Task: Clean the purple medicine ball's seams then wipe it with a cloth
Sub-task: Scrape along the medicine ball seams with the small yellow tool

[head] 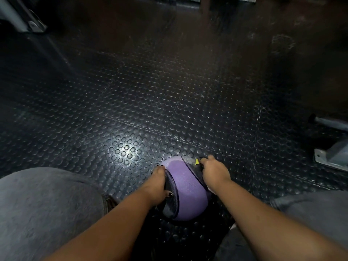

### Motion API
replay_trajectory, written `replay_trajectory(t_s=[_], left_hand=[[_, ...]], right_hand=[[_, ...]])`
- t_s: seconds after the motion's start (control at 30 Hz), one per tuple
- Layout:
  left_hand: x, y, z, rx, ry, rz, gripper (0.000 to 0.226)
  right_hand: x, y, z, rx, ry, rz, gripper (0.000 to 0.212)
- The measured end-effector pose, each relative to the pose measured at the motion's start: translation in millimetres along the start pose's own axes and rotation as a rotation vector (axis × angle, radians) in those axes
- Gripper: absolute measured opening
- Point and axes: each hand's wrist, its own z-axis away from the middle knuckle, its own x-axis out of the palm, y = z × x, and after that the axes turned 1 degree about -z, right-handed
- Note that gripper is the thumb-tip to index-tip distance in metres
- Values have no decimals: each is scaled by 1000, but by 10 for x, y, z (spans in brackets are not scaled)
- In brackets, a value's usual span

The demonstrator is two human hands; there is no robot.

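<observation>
Resting on the black studded rubber floor (131, 102), the round purple medicine ball with dark grey panels (186, 187) sits near the person, in the lower middle of the view, between the two forearms. Dark curved seams (190, 174) divide its purple band from the grey panels on either side.

The left hand (158, 182) lies against the ball's left side. Its fingers are stretched toward the far edge of the grey panel and its thumb (169, 194), with a dark-painted nail, is laid on the same panel. This grip is wide and flat, pressing on the ball rather than closing round anything.

The right hand (214, 172) is at the ball's far right side with its fingers curled. Its grip is narrow, closed round a small dark tool with a yellow tip (197, 161). The tip pokes out to the left of the knuckles and touches the ball near its far right seam. What kind of tool it is cannot be told, as most of it is hidden in the hand.

A knee in grey fabric (47, 204) fills the near left, and a second grey-clad leg (310, 208) is at the near right. On the right of the floor, well apart from the ball, stand a grey metal foot plate (331, 159) and, farther off, a grey metal bar (329, 123). A pale metal leg (22, 17) stands at the far left.
</observation>
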Motion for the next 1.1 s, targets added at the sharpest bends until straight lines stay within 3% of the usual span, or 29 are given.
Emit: replay_trajectory(t_s=[0.23, 0.53, 0.8, 1.1], left_hand=[[19, 28, 8, 34, -35, -100, 91], [20, 123, -6, 35, -12, -143, 95], [38, 216, 67, 33, -26, -157, 99], [25, 220, 68, 78, -57, -178, 96]], right_hand=[[35, 177, -8, 85, -96, -135, 38], [-197, -218, 139, -217, -15, -97, 37], [-97, 9, 64, 11, -9, -2, 39], [-52, 235, -15, 90, -124, -96, 39]])
